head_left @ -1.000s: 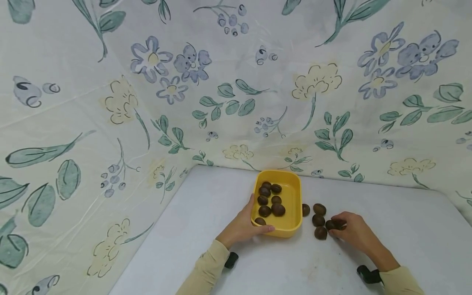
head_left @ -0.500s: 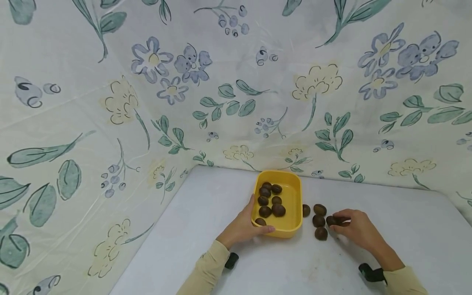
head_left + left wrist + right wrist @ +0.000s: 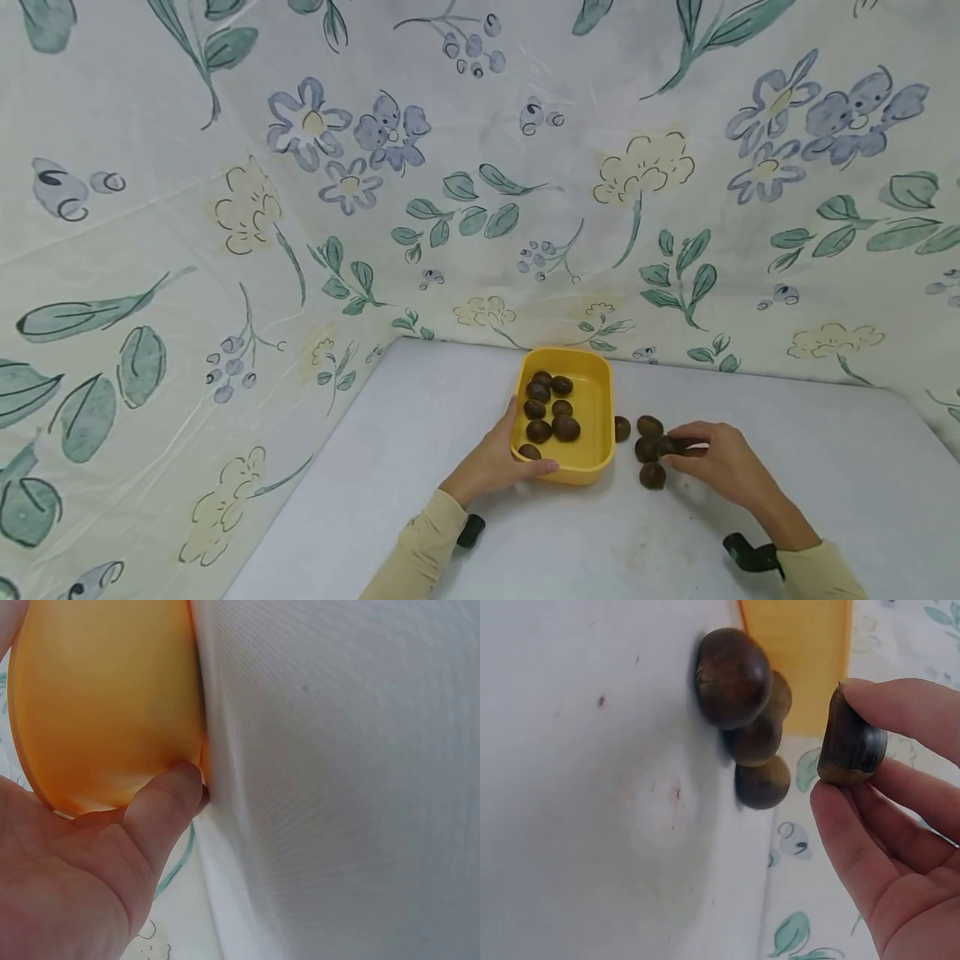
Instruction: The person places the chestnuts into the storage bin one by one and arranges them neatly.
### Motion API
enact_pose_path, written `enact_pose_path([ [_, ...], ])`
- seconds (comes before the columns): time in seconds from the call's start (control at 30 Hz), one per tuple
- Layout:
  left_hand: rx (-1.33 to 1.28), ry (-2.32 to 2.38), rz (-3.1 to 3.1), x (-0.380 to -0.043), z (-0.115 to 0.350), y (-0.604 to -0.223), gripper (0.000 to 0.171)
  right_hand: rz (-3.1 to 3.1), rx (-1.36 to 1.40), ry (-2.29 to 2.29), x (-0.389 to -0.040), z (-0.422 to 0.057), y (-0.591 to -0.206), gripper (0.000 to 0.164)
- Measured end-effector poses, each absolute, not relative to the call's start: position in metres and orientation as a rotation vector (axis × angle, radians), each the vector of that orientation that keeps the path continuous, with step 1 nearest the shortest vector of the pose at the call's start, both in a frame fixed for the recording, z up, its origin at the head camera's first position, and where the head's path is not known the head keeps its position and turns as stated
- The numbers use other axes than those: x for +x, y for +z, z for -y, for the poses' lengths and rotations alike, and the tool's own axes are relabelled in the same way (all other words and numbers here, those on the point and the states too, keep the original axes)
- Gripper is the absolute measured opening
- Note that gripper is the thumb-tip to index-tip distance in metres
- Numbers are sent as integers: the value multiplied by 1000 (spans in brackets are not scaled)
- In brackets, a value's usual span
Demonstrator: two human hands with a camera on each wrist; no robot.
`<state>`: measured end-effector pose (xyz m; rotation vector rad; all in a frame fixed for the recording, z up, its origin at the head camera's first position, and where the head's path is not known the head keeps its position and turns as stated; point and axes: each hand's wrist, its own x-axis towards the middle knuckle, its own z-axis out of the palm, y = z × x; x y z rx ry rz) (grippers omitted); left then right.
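Pale sleeves (image 3: 416,533) reach in over the near edge of the white table (image 3: 570,542). From here I see the left hand (image 3: 491,460) gripping the yellow tub (image 3: 596,417) at its near left corner. The right hand (image 3: 723,462) pinches a brown nut (image 3: 851,742), held up off the table. Four loose nuts (image 3: 647,449) lie by the tub's right edge; eight nuts (image 3: 566,428) sit inside, mostly leftward. Flowered cloth (image 3: 480,267) hangs beyond the table's far edge.

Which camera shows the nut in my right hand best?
The right wrist view: the nut is large and mostly uncovered. The head view shows it small and partly hidden; the left wrist view misses it.
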<state>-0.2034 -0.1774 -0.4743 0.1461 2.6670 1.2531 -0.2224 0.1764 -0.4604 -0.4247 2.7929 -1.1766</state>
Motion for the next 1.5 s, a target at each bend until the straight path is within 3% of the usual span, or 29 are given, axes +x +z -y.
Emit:
enact_pose_path([
  [1.5,163,1266,-2663,-204,176,-475,129,-2673,-572,-1319,-238,-107,-433,43],
])
